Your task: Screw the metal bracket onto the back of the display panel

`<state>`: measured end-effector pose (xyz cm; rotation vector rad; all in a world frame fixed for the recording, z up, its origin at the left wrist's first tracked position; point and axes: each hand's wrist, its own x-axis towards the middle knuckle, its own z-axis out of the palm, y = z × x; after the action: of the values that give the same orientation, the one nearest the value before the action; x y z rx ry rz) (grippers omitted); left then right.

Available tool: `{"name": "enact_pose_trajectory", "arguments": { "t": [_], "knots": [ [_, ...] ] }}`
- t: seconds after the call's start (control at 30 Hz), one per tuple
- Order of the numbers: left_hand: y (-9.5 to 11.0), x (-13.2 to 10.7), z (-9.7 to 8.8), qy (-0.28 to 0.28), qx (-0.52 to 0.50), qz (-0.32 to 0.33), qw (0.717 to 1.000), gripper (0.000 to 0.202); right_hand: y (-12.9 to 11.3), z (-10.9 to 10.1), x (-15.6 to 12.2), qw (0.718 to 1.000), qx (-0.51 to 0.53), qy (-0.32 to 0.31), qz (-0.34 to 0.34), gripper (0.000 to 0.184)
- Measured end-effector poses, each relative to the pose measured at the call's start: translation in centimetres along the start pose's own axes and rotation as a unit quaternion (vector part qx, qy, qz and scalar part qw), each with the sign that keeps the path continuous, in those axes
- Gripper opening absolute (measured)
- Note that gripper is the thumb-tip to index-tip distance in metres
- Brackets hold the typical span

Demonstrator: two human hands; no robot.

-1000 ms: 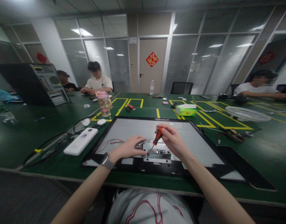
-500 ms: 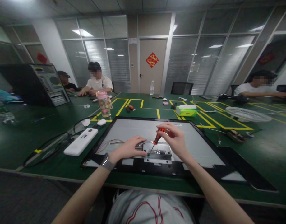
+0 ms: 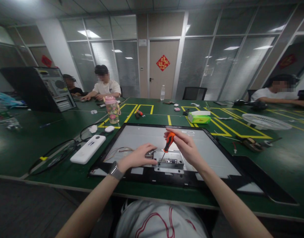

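Note:
A flat display panel [image 3: 139, 135] with a grey back and black frame lies on the table before me. Near its front edge sits a metal bracket [image 3: 169, 171] with a hinge-like bar across it. My left hand [image 3: 140, 156] grips the bracket's left side, thumb low and fingers over the upper part. The orange-and-black screwdriver [image 3: 169, 142] is in my right hand [image 3: 188, 148], held by the handle between thumb and fingers. Its shaft slants down to the bracket's left end, close to my left thumb. The exact contact of the tip is too small to make out.
Left of the panel lie a white power bank [image 3: 88, 149] and black cables [image 3: 55, 153]. A pink-lidded bottle [image 3: 112, 110] stands behind them. A dark flat panel [image 3: 263, 178] lies at right. Beyond are a green tissue pack [image 3: 199, 118], a computer case [image 3: 35, 89] and several seated people.
My right hand has shifted its grip on the screwdriver, fingers straighter and the handle more exposed. The left hand stays on the bracket. The whole view has shifted slightly.

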<state>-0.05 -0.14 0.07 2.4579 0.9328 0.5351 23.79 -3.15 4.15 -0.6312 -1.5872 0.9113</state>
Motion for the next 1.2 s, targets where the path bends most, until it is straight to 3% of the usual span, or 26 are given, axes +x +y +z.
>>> {"name": "enact_pose_trajectory", "arguments": {
  "t": [0.07,0.23,0.5,0.6,0.77,0.93,1.1,1.2],
  "knots": [
    [-0.04,0.02,0.01,-0.002,0.003,0.001,1.0,0.059,-0.02,0.15,-0.03,1.0,0.021,-0.004,0.011,0.031],
    [0.12,0.08,-0.05,0.001,-0.001,-0.004,1.0,0.057,0.08,0.17,0.05,0.998,-0.028,0.059,-0.022,0.015],
    [0.01,0.14,-0.02,0.001,0.001,0.009,1.0,0.057,-0.57,-0.14,0.18,0.983,0.162,-0.052,0.072,0.032],
    [0.13,0.13,-0.06,-0.002,0.003,0.001,1.0,0.057,-0.57,-0.01,0.24,0.991,0.12,-0.027,0.06,0.027],
    [0.34,0.04,-0.08,0.001,0.002,-0.002,1.0,0.056,-0.17,-0.24,0.32,0.998,-0.019,0.054,-0.017,0.015],
    [0.44,0.05,-0.15,-0.004,0.006,-0.011,1.0,0.056,-0.04,-0.19,0.33,0.998,0.056,0.01,0.03,0.022],
    [0.18,0.08,-0.05,-0.004,0.003,-0.004,1.0,0.056,0.21,0.36,0.36,0.993,0.086,0.068,0.041,0.021],
    [-0.01,0.11,0.04,-0.002,0.004,0.0,1.0,0.057,0.12,0.39,0.28,0.992,0.102,0.046,0.055,0.023]
  ]
}}
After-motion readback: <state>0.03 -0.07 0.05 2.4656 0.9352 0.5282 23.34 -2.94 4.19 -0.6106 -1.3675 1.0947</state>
